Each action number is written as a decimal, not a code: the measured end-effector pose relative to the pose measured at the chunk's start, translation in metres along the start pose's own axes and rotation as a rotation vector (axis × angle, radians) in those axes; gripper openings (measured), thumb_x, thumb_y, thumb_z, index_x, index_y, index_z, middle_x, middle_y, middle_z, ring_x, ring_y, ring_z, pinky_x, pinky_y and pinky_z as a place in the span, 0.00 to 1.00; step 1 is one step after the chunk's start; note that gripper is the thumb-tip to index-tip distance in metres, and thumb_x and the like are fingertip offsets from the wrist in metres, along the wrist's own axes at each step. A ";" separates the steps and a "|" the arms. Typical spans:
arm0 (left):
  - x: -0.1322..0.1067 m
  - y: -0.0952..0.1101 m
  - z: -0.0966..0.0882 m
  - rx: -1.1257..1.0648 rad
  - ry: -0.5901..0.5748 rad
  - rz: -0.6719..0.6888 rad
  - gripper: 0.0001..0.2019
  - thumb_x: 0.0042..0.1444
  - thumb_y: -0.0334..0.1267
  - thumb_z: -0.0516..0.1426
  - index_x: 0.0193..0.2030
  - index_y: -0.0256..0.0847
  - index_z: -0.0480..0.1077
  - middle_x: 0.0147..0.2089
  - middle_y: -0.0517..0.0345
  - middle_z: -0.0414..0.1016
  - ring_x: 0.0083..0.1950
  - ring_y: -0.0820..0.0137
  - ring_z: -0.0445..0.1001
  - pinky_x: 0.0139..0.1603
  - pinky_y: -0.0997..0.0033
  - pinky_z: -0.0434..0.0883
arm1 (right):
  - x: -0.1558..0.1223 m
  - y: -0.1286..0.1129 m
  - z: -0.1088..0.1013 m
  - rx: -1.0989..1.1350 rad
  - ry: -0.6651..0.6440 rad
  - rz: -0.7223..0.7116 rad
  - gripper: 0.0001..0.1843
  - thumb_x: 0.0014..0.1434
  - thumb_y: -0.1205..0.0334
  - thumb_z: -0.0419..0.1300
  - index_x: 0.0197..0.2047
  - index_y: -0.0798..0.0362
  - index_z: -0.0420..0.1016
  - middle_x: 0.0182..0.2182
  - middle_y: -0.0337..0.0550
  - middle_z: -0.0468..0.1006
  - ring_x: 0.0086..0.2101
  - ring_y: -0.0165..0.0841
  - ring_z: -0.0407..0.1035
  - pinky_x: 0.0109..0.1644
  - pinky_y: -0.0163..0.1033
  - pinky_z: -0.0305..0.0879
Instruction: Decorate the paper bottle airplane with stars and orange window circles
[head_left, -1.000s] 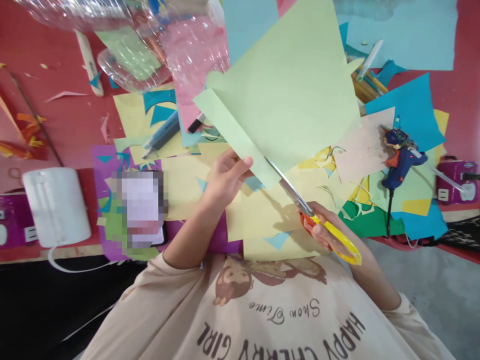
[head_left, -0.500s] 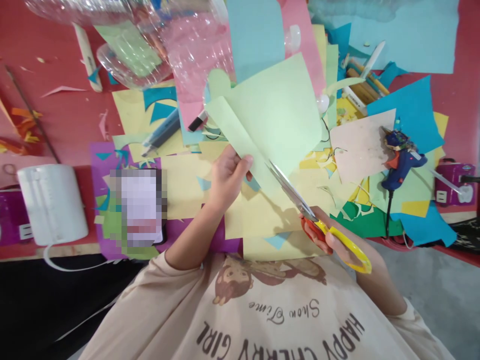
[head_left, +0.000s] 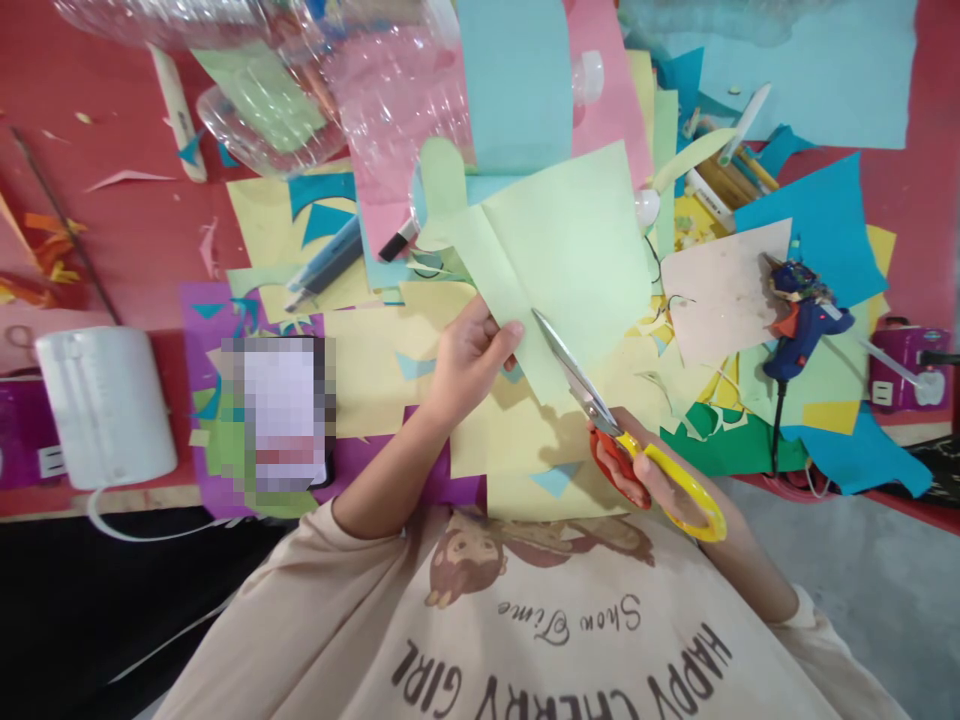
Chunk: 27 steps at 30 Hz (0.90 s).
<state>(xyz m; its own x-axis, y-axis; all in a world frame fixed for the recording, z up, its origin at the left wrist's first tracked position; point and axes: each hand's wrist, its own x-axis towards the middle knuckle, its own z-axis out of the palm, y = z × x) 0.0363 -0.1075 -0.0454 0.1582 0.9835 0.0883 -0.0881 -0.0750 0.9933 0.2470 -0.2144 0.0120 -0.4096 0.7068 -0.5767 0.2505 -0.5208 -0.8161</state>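
Observation:
A light green sheet of paper (head_left: 574,240) is raised over the table, partly cut from its lower edge. My left hand (head_left: 477,352) pinches the lower left strip of it between thumb and curled fingers. My right hand (head_left: 637,460) grips a pair of scissors (head_left: 589,395) with one red and one yellow handle. Their blades look nearly closed and lie on the sheet, tips pointing up and left, close to my left thumb. A yellow sheet (head_left: 517,450) lies beneath both hands.
A glue gun (head_left: 799,325) rests at the right beside a pale pink card (head_left: 724,290). On the left lie a phone (head_left: 281,410), a white box-shaped device (head_left: 105,405) and a blue marker (head_left: 330,260). Clear plastic packaging (head_left: 277,120) and paper scraps cover the far side.
The green sheet has shifted slightly right and down, and its strip turned steeper. My left hand moved a little right with it, while the scissors came slightly left and their blades closed more.

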 end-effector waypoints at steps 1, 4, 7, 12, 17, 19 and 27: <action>0.000 0.000 0.000 -0.004 -0.002 0.000 0.17 0.55 0.53 0.61 0.35 0.40 0.70 0.21 0.67 0.65 0.18 0.82 0.65 0.15 0.85 0.65 | 0.001 0.000 0.000 0.021 -0.001 -0.004 0.29 0.60 0.32 0.46 0.48 0.49 0.60 0.25 0.34 0.58 0.21 0.25 0.49 0.20 0.35 0.47; 0.000 0.000 0.000 0.000 -0.006 -0.005 0.17 0.55 0.54 0.61 0.35 0.40 0.70 0.21 0.67 0.66 0.18 0.81 0.66 0.16 0.85 0.66 | 0.002 0.000 0.002 0.085 0.003 -0.019 0.27 0.61 0.34 0.48 0.47 0.50 0.59 0.24 0.32 0.58 0.20 0.24 0.48 0.21 0.34 0.48; 0.000 0.000 0.000 0.011 -0.004 -0.014 0.17 0.55 0.53 0.61 0.35 0.40 0.70 0.22 0.67 0.66 0.18 0.81 0.66 0.16 0.85 0.66 | 0.004 0.005 0.003 0.108 0.019 -0.043 0.31 0.58 0.30 0.49 0.46 0.51 0.60 0.23 0.31 0.58 0.20 0.23 0.47 0.21 0.33 0.47; 0.000 -0.001 -0.001 0.002 -0.003 -0.040 0.15 0.56 0.50 0.61 0.35 0.40 0.70 0.21 0.67 0.66 0.18 0.82 0.65 0.17 0.85 0.67 | 0.006 0.013 0.006 0.179 0.024 -0.015 0.34 0.55 0.29 0.53 0.49 0.51 0.61 0.24 0.29 0.58 0.17 0.19 0.47 0.18 0.31 0.45; -0.001 -0.002 -0.002 0.005 0.008 -0.074 0.14 0.55 0.49 0.62 0.35 0.40 0.69 0.21 0.67 0.67 0.18 0.81 0.66 0.17 0.85 0.67 | 0.009 0.014 0.009 0.170 0.053 0.030 0.34 0.53 0.29 0.54 0.47 0.51 0.61 0.22 0.27 0.57 0.15 0.19 0.47 0.17 0.30 0.43; -0.001 -0.002 -0.003 -0.003 0.002 -0.077 0.14 0.55 0.50 0.62 0.36 0.40 0.69 0.21 0.67 0.66 0.18 0.81 0.66 0.17 0.85 0.67 | 0.009 0.013 0.009 0.160 0.069 0.045 0.34 0.53 0.28 0.53 0.46 0.51 0.61 0.23 0.27 0.57 0.14 0.19 0.46 0.16 0.30 0.43; -0.002 -0.001 -0.002 -0.038 -0.015 -0.097 0.13 0.55 0.48 0.62 0.39 0.41 0.70 0.22 0.67 0.69 0.17 0.81 0.65 0.15 0.84 0.65 | -0.001 -0.003 0.004 0.038 0.068 -0.024 0.33 0.57 0.29 0.49 0.46 0.52 0.61 0.26 0.34 0.61 0.22 0.24 0.51 0.26 0.36 0.51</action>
<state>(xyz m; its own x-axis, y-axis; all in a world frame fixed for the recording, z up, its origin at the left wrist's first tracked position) 0.0339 -0.1087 -0.0467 0.1819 0.9833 -0.0063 -0.1087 0.0265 0.9937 0.2428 -0.2151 0.0152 -0.3539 0.7497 -0.5592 0.2071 -0.5202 -0.8285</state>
